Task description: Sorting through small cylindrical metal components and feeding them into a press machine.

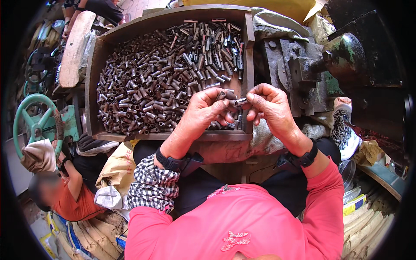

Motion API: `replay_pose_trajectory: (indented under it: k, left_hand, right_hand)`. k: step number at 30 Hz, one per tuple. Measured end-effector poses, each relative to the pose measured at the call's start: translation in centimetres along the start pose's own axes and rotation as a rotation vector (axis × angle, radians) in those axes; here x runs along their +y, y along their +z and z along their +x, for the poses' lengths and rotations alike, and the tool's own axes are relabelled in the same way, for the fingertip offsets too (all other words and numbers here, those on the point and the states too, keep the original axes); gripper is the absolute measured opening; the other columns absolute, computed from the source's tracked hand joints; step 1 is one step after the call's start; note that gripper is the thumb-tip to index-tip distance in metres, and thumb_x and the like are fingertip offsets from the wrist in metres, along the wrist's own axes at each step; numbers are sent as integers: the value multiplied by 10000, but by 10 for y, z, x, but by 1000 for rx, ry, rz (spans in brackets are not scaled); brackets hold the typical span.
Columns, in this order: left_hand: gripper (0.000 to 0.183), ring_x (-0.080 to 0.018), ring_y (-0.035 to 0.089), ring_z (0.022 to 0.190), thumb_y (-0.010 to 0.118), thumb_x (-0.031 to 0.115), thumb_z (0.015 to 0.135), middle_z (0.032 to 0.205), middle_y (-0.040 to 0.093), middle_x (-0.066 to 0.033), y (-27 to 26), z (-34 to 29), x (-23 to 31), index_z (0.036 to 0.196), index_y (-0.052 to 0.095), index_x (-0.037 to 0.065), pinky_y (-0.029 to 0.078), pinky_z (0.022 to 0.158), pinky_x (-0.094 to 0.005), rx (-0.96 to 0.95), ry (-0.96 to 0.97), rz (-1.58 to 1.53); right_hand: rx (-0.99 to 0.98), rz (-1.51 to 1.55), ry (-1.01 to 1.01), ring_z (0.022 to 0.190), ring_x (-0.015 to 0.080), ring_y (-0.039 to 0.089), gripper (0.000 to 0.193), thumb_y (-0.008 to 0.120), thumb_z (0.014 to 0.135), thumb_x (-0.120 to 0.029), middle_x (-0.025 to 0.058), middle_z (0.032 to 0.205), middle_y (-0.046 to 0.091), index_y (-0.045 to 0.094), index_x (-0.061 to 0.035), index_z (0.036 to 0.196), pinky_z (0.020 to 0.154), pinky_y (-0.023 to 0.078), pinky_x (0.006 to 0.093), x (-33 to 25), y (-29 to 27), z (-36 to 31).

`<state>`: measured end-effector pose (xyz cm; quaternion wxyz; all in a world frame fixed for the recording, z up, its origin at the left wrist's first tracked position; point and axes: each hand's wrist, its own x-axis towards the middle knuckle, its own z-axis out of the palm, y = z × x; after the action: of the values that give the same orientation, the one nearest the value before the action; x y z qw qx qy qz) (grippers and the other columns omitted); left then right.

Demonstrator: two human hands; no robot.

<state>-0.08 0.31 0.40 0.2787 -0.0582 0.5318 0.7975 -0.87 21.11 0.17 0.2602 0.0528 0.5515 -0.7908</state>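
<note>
Pinching a small metal piece [241, 102] between them, the left hand [203, 108] and right hand [275, 106] are both closing thumb and fingers on it, one at each end. Piece is sitting over the tray's near right corner. Left fingers are also bunching round a dark tube [221, 95]; another shiny bit is showing below them, can't tell if held or just lying there.

Main risk: a slip. Fingertips are looking grimy and are gripping only short ends, so a twist or uneven push could be popping the piece loose. The left hand is likely splitting its hold over more than one part, so the tube could be rolling out too. Anything dropping straight down would probably be landing in the brown tray [248, 52] and getting lost among the dark tubes [147, 82]; shinier, longer pieces [216, 47] are lying at the far right, so mix-ups are possible there. The right hand is working just past the tray's right wall, so a drop from that side could be missing the tray.

Farther out, a heavy machine [303, 73] is standing right of the tray; a careless outward swing could be knocking knuckles on it.
</note>
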Motion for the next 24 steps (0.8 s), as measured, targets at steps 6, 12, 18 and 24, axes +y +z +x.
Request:
replay_pose_trajectory:
  k: [6, 12, 18, 24]
  left_hand:
    - [246, -110, 646, 680, 569, 152, 907, 842, 644, -64, 6, -2, 4, 1105, 542, 8, 514, 543, -208, -33, -3, 208]
    - [215, -64, 605, 662, 624, 125, 866, 800, 611, -12, 10, -3, 3, 1043, 598, 7, 491, 547, -193, -21, 44, 389]
    - [209, -30, 522, 643, 667, 127, 835, 793, 601, 8, 4, 0, 4, 1000, 629, 5, 411, 554, -166, 70, 105, 446]
    - [193, 9, 450, 554, 671, 104, 825, 721, 593, 29, -8, 7, -10, 988, 626, 12, 320, 461, -145, 91, 399, 668]
  right_hand:
    - [31, 57, -6, 570, 105, 630, 149, 592, 886, -135, 106, 780, 659, 555, 7, 912, 446, 482, 192, -4, 1, 0]
    - [47, -60, -75, 550, 102, 621, 140, 584, 887, -122, 105, 768, 657, 551, 13, 906, 432, 471, 193, -11, 3, -1]
    - [45, -128, -120, 521, 85, 599, 138, 584, 887, -124, 87, 768, 657, 546, 9, 886, 403, 430, 183, -10, -3, 0]
    - [26, -193, -87, 524, 72, 593, 127, 584, 887, -124, 59, 749, 651, 548, -2, 884, 410, 415, 174, -1, 3, 0]
